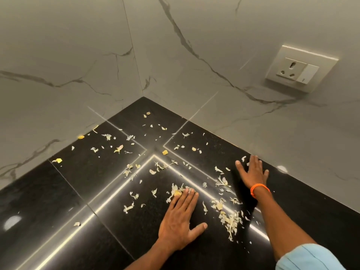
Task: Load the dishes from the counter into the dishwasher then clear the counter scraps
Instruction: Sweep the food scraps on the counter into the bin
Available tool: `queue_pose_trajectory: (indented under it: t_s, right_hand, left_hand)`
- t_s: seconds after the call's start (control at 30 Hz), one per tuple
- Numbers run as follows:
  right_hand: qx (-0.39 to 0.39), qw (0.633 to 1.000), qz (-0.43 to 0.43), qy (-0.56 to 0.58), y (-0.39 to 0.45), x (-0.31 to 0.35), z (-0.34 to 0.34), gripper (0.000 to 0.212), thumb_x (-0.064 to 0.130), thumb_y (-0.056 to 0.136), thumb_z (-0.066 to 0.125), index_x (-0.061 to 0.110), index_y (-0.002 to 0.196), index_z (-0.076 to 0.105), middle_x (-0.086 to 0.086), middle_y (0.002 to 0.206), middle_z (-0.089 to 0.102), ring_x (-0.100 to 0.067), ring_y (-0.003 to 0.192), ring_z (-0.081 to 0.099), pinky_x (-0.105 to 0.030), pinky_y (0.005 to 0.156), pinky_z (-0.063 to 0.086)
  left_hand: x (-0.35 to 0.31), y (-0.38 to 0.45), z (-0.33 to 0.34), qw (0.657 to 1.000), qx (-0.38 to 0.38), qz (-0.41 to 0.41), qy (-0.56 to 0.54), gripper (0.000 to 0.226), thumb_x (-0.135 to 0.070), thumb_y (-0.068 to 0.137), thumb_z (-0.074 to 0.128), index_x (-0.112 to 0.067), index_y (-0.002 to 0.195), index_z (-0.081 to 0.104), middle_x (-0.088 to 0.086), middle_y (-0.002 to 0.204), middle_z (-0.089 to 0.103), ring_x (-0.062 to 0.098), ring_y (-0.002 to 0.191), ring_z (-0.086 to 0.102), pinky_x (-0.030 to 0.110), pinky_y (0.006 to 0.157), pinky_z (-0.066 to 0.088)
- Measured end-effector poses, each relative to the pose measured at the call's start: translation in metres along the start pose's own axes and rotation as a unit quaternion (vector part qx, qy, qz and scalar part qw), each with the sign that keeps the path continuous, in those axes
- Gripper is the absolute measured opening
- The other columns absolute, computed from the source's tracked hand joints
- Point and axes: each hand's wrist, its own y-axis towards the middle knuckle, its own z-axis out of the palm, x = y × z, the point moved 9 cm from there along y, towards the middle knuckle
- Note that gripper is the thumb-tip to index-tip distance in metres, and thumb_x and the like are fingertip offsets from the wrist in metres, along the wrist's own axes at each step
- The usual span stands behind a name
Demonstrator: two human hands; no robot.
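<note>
Scraps, pale papery flakes and yellowish bits, lay strewn over the glossy black stone counter in the corner. The left hand pressed flat, fingers together, fingertips touching one clump. The right hand, fingers spread, rested flat by the veined marble wall, an orange band on its wrist.

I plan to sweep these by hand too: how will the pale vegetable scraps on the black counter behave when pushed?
The scraps look thin and flaky, so probably very light and apt to scatter rather than roll. The counter is glossy, so they should slide easily under the flat left hand and right hand, though some flat flakes may cling.
</note>
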Motion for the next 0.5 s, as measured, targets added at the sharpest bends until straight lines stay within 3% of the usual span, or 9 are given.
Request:
queue_pose_trajectory:
  t_s: [0.2, 0.3, 0.37, 0.43, 0.5]
  right_hand:
    - [0.053, 0.983, -0.157, -0.082, -0.013, 0.073, 0.039, 0.073, 0.066, 0.098, 0.017, 0.027, 0.159, 0.011, 0.006, 0.166, 0.001, -0.015, 0.153, -0.005, -0.045, 0.124, -0.004]
    - [0.120, 0.970, -0.214, -0.011, -0.061, 0.101, 0.057, 0.072, 0.070, 0.095, 0.017, 0.032, 0.157, 0.020, 0.012, 0.164, 0.007, -0.008, 0.153, -0.002, -0.041, 0.125, -0.005]
    - [0.158, 0.955, -0.213, 0.130, -0.097, 0.104, 0.056, 0.072, 0.075, 0.092, 0.021, 0.038, 0.154, 0.027, 0.018, 0.161, 0.015, 0.002, 0.150, 0.007, -0.037, 0.126, 0.001]
    - [0.114, 0.947, -0.166, 0.249, -0.126, 0.084, 0.041, 0.065, 0.070, 0.095, 0.030, 0.038, 0.152, 0.035, 0.021, 0.160, 0.022, 0.009, 0.147, 0.014, -0.028, 0.123, 0.009]
    - [-0.029, 0.964, -0.084, 0.249, -0.150, 0.034, 0.019, 0.066, 0.065, 0.096, 0.031, 0.029, 0.152, 0.038, 0.013, 0.160, 0.027, 0.002, 0.149, 0.016, -0.028, 0.122, 0.013]
  left_hand:
    - [0.001, 0.002, 0.003, 1.000, -0.010, 0.019, -0.004, 0.091, -0.079, 0.094, 0.026, -0.023, 0.163, 0.003, -0.005, 0.170, -0.005, 0.009, 0.155, -0.013, 0.039, 0.124, 0.001]
    - [0.002, 0.000, 0.000, 1.000, -0.015, 0.021, -0.008, 0.090, -0.077, 0.095, 0.027, -0.021, 0.163, 0.007, -0.004, 0.170, -0.002, 0.010, 0.155, -0.011, 0.039, 0.125, 0.002]
    - [0.003, 0.000, -0.003, 0.999, -0.015, 0.021, -0.019, 0.089, -0.076, 0.095, 0.028, -0.021, 0.163, 0.008, -0.004, 0.170, -0.001, 0.009, 0.155, -0.011, 0.038, 0.125, 0.003]
    - [0.004, -0.001, -0.005, 0.999, -0.015, 0.024, -0.041, 0.088, -0.075, 0.096, 0.028, -0.021, 0.163, 0.007, -0.005, 0.170, -0.001, 0.008, 0.155, -0.010, 0.039, 0.126, 0.004]
    - [0.006, -0.002, -0.005, 0.997, -0.015, 0.027, -0.066, 0.087, -0.073, 0.097, 0.030, -0.022, 0.163, 0.007, -0.006, 0.170, 0.000, 0.008, 0.156, -0.009, 0.040, 0.126, 0.005]
